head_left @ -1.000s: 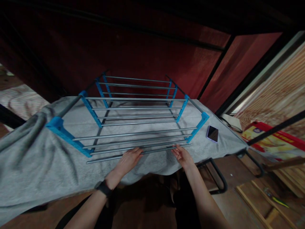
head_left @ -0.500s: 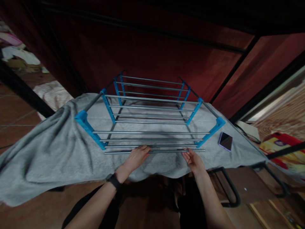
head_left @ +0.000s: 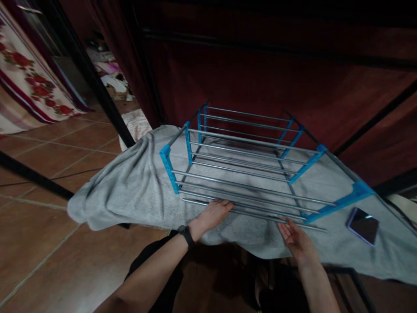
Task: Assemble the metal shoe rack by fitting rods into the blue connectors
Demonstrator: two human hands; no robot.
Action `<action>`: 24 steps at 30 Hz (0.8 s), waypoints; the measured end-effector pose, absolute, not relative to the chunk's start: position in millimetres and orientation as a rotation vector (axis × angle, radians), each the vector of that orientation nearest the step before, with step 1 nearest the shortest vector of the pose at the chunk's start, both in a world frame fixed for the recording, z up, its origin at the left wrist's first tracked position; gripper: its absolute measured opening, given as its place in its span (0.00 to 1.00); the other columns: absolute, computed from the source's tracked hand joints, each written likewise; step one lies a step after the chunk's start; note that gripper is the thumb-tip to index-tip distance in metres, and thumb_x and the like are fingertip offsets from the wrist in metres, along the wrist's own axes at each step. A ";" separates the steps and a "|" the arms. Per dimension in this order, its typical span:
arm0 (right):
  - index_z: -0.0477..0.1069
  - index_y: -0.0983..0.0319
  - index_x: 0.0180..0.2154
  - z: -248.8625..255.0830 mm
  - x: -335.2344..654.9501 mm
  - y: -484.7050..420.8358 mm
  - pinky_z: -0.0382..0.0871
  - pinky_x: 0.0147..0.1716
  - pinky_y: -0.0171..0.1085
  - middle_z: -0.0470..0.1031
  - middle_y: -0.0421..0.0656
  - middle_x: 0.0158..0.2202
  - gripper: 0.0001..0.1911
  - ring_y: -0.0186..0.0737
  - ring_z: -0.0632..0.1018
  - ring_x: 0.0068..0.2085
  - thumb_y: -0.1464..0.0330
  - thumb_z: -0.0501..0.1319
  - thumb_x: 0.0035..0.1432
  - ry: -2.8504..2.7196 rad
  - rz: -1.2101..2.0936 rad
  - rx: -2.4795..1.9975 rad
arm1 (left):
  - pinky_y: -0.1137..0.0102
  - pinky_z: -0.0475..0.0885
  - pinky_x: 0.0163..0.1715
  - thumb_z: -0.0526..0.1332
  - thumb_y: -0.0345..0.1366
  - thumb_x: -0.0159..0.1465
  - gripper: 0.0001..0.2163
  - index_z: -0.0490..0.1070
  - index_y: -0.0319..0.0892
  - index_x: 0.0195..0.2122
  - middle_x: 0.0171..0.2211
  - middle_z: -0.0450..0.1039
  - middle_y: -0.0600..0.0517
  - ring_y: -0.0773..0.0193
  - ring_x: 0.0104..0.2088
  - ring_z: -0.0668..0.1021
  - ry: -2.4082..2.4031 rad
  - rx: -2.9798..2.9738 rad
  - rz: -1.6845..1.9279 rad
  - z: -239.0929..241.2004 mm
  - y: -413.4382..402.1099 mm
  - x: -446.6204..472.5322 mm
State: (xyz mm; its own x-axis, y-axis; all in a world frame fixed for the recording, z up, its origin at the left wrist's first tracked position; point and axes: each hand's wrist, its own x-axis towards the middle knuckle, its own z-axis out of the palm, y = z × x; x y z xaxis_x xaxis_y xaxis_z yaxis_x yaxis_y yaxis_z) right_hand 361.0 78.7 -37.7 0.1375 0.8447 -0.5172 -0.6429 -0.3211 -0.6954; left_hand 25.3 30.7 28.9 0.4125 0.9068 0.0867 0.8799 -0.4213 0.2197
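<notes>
Left hand (head_left: 211,214) lies palm down, fingers flat on the nearest thin silver metal rod (head_left: 254,214), not wrapped round it; black wristwatch (head_left: 186,235) on that wrist

Right hand (head_left: 295,237) open, palm turned up, fingertips at the same rod further along to the right; cannot tell if they touch it

The rod runs crosswise at the near edge of a silver-rod rack with blue plastic end brackets (head_left: 243,150). It lies just in front of the rack's front tier and sticks out past the brackets on both ends. The rack stretches away from the hands in several tiers of parallel rods, with the left blue bracket (head_left: 168,166) beyond the left hand and the right blue bracket (head_left: 342,202) beyond the right hand

The rack sits on a rumpled grey towel-like cloth (head_left: 130,187) that covers the surface, hangs over its near edge under both hands and bunches up left of the left hand

A dark phone in a purple case (head_left: 363,225) lies flat on the cloth, right of the right hand and just past the right bracket, apart from the rack

Behind the rack a dark red panel wall (head_left: 260,74) with black frame bars. Brown tiled floor (head_left: 42,234) left of and below the hands, with a slanted black post (head_left: 94,87) far left. A red-flowered fabric (head_left: 26,82) hangs at the far upper left and loose clothes (head_left: 114,80) are piled on the floor behind the post. The room is dim
</notes>
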 end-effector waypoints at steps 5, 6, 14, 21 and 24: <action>0.74 0.63 0.34 -39.7 372.6 81.5 0.81 0.41 0.34 0.79 0.40 0.32 0.06 0.33 0.82 0.34 0.77 0.60 0.59 -0.204 1.472 -1.230 | 0.67 0.68 0.43 0.55 0.30 0.69 0.07 0.71 0.43 0.44 0.44 0.76 0.49 0.60 0.43 0.78 1.640 2.502 0.289 29.3 32.0 15.9; 0.74 0.63 0.34 -39.2 373.1 81.4 0.81 0.40 0.33 0.79 0.40 0.32 0.06 0.32 0.82 0.34 0.77 0.59 0.59 -0.194 1.467 -1.246 | 0.67 0.68 0.43 0.55 0.31 0.69 0.07 0.71 0.43 0.45 0.44 0.76 0.49 0.60 0.43 0.78 1.639 2.496 0.291 29.7 32.0 13.9; 0.74 0.62 0.36 -30.0 357.6 77.1 0.80 0.45 0.38 0.79 0.42 0.35 0.07 0.34 0.82 0.38 0.78 0.60 0.59 -0.243 1.565 -1.196 | 0.65 0.68 0.46 0.53 0.31 0.69 0.09 0.72 0.43 0.46 0.44 0.77 0.46 0.58 0.44 0.78 1.614 2.470 0.299 29.5 27.9 8.4; 0.74 0.61 0.35 -33.4 358.7 78.4 0.80 0.44 0.37 0.79 0.42 0.34 0.06 0.35 0.82 0.38 0.77 0.61 0.58 -0.255 1.540 -1.183 | 0.64 0.68 0.46 0.54 0.27 0.66 0.10 0.74 0.44 0.42 0.41 0.77 0.46 0.56 0.42 0.78 1.691 2.366 0.380 27.1 27.2 -3.8; 0.73 0.61 0.33 -34.7 365.5 79.9 0.80 0.42 0.36 0.78 0.41 0.31 0.06 0.34 0.82 0.35 0.76 0.60 0.58 -0.244 1.489 -1.226 | 0.64 0.68 0.46 0.57 0.29 0.65 0.07 0.74 0.45 0.39 0.40 0.77 0.47 0.56 0.42 0.78 1.767 2.277 0.396 28.7 25.9 -15.2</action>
